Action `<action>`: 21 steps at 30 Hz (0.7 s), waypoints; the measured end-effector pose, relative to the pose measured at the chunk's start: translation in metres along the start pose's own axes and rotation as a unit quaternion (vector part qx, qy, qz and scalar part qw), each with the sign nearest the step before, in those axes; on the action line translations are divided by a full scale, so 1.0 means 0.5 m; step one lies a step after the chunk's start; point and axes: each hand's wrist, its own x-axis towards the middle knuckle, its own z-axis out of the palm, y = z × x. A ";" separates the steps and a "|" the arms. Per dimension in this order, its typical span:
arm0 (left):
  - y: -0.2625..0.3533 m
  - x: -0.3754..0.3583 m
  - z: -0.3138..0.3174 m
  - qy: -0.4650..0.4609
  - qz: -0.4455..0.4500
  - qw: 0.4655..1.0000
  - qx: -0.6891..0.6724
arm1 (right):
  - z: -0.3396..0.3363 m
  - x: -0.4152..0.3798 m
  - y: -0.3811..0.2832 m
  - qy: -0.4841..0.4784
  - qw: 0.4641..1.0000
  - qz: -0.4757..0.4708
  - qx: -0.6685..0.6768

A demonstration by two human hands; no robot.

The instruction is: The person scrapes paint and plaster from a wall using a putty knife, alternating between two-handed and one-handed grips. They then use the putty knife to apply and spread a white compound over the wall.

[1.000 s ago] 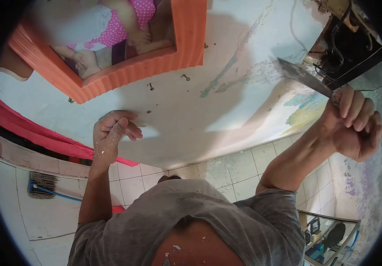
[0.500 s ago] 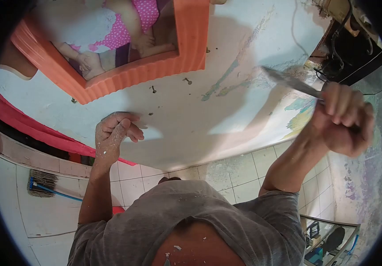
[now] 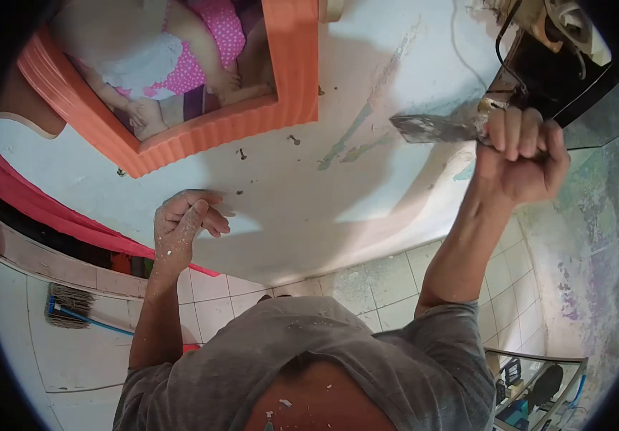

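My right hand [image 3: 525, 154] is wrapped round the handle of a putty knife [image 3: 433, 129]. Its wide, stained metal blade points left, close over the wall, beside a greenish strip of bared paint [image 3: 349, 136]. My left hand [image 3: 189, 224] is held near the wall below the framed picture, fingers curled and thumb against them, with nothing showing in it. White flecks dot that hand and forearm. The white wall [image 3: 281, 215] carries patches of old paint and several nails, one of them a bent nail [image 3: 243, 154].
An orange-framed picture [image 3: 299, 72] hangs at upper left. Black equipment with cables [image 3: 539, 86] is at upper right. A red cloth [image 3: 72, 212] lies along the left, above a brush with a blue handle [image 3: 69, 305]. A glass-topped stand [image 3: 539, 381] is at lower right, on the tiled floor side.
My right hand has moved up and left with the putty knife, and the blade has turned to show its flat face. My left hand has hardly moved.
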 end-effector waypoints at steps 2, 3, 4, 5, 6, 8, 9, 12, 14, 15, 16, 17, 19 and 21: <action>0.001 -0.004 0.001 0.006 -0.008 1.000 -0.005 | -0.033 0.017 -0.086 -0.076 0.993 -0.078 0.033; 0.002 -0.002 0.002 0.005 -0.008 1.000 -0.006 | -0.035 0.021 -0.108 -0.084 0.991 -0.099 0.020; 0.003 -0.002 0.002 0.005 -0.008 1.000 0.000 | -0.041 0.021 -0.104 -0.083 0.991 -0.099 0.019; 0.005 -0.002 0.001 0.004 -0.007 1.000 0.006 | -0.044 0.021 -0.095 -0.081 0.991 -0.104 -0.024; 0.007 -0.001 0.002 0.005 -0.006 1.000 0.005 | -0.043 0.023 -0.089 -0.081 0.988 -0.109 -0.067; 0.008 -0.001 0.003 0.002 -0.004 1.000 0.012 | -0.038 0.026 -0.105 -0.063 0.990 -0.102 -0.078; 0.009 0.001 0.003 -0.001 -0.003 1.000 0.014 | -0.040 0.034 -0.124 -0.083 0.990 -0.104 -0.050; 0.008 -0.002 0.007 0.011 -0.011 1.000 0.004 | -0.052 0.044 -0.134 -0.088 0.989 -0.120 -0.003; 0.012 -0.001 0.008 0.010 -0.011 1.000 0.008 | -0.054 0.038 -0.054 -0.040 0.998 -0.054 -0.015; 0.011 0.002 0.007 0.011 -0.006 1.000 0.008 | -0.042 0.025 -0.029 0.007 1.000 -0.024 0.009; 0.007 0.001 0.006 0.010 -0.005 1.000 0.007 | -0.043 0.029 -0.040 0.004 1.000 -0.025 0.012; 0.005 -0.001 0.003 0.011 -0.006 1.000 0.007 | -0.049 0.032 -0.063 -0.030 0.998 -0.049 0.027; 0.007 -0.002 0.002 0.012 -0.011 1.000 0.010 | -0.053 0.033 -0.109 -0.075 0.991 -0.095 0.058; 0.008 -0.002 0.005 0.012 -0.012 1.000 0.010 | -0.066 0.037 -0.071 -0.075 0.994 -0.071 0.019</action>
